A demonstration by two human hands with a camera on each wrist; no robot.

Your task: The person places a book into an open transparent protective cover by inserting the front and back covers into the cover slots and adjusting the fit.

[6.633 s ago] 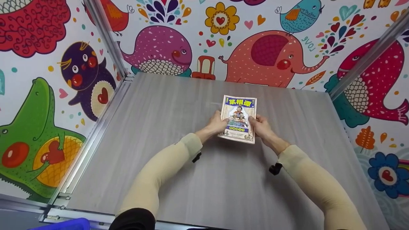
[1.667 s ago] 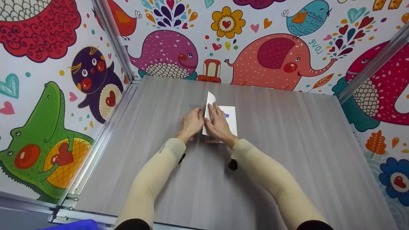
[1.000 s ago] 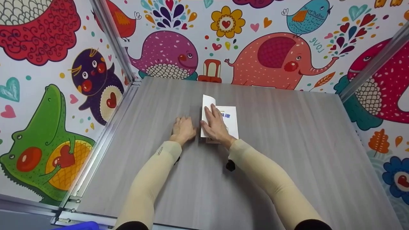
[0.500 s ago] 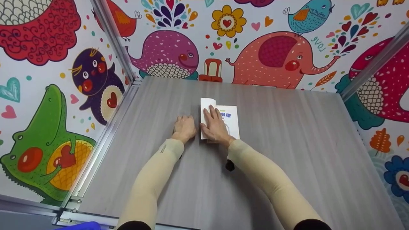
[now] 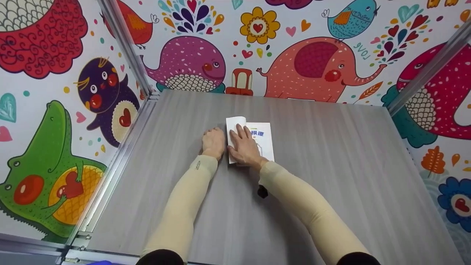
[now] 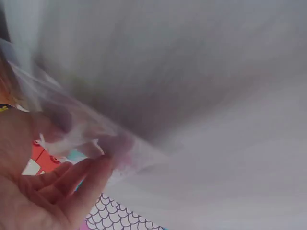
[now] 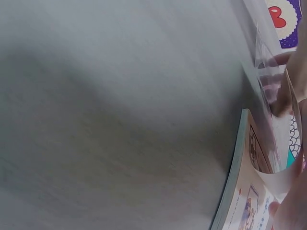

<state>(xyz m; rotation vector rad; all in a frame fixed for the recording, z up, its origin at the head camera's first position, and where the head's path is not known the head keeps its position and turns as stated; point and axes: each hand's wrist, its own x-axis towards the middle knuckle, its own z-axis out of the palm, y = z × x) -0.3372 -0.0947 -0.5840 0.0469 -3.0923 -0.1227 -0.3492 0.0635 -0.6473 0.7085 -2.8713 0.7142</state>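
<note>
A small paperback book lies on the grey table in the head view, opened at the front. Its front leaf is folded over to the left, with a white inner side up. My right hand rests on this leaf with the fingers spread. Just left of the book, my left hand has its fingers curled. In the left wrist view that hand pinches a thin clear plastic film between thumb and fingers. Beside the book, the right wrist view shows the film as well; its full extent is unclear.
The grey table stretches around the book. Metal frame rails run along its left side. Walls printed with cartoon animals stand behind and at both sides. Part of a blue object shows at the bottom left.
Earlier both hands held the closed book up; now it lies opened on the table. The leaf under the right hand has come down flatter leftward. The left hand has moved away left, then slightly forward.
</note>
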